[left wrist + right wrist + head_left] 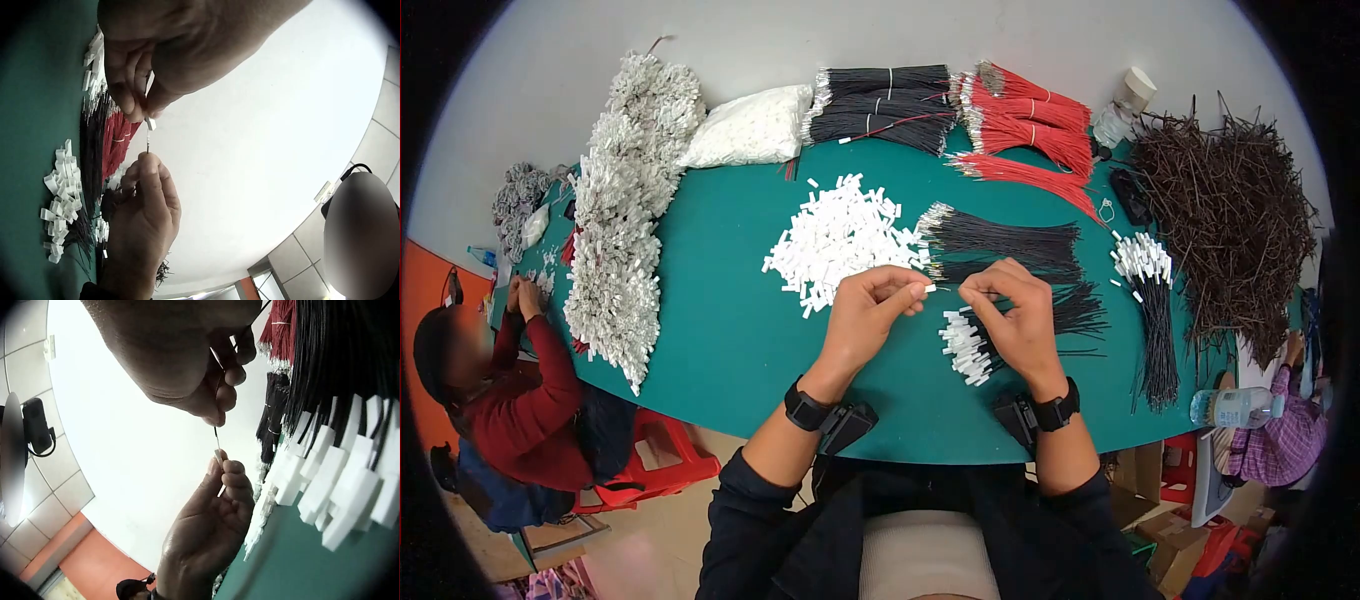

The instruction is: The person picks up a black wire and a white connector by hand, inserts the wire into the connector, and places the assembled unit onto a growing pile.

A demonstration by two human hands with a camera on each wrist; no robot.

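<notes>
Between its thumb and fingers my left hand [868, 312] pinches a small white connector housing [151, 124]. My right hand [1018, 318] faces it and pinches a thin black wire [216, 432] near its bare metal end. In the right wrist view that metal tip meets the end of the housing. A pile of loose white housings [840, 240] lies beyond the left hand. Below the right hand sits a bunch of black wires with white housings [966, 350] on their ends. Black wires with bare metal ends [1000, 245] are spread just behind it.
Tied bundles of black wires [880, 105] and red wires [1030, 115] lie at the back, beside a white bag [750, 125]. A long white heap [625, 220] stands left. Right are finished-looking wires [1157, 330], a brown tangled heap [1230, 220] and a bottle [1235, 407]. Another person [510, 420] sits left.
</notes>
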